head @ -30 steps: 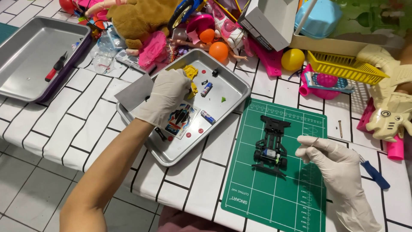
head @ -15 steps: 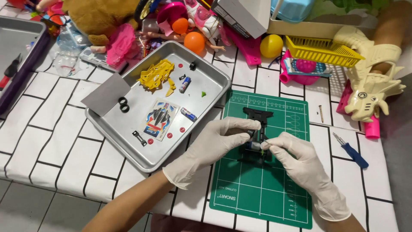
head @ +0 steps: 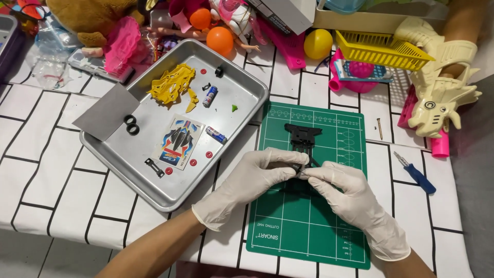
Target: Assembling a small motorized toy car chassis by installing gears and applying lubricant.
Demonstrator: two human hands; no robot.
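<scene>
Gloved left hand [head: 252,180] and right hand [head: 350,198] pinch a bare black toy-car chassis [head: 302,141] on the green mat [head: 309,226]; wheels [head: 131,125], batteries [head: 216,135] remain in the left tray [head: 242,92].

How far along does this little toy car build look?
Early to middle. Done: a bare black chassis sits on the green cutting mat. In hand: the gloved left hand and right hand pinch at its near end. Left: yellow parts, batteries, black rings and sticker sheet lie unused in the metal tray.
</scene>
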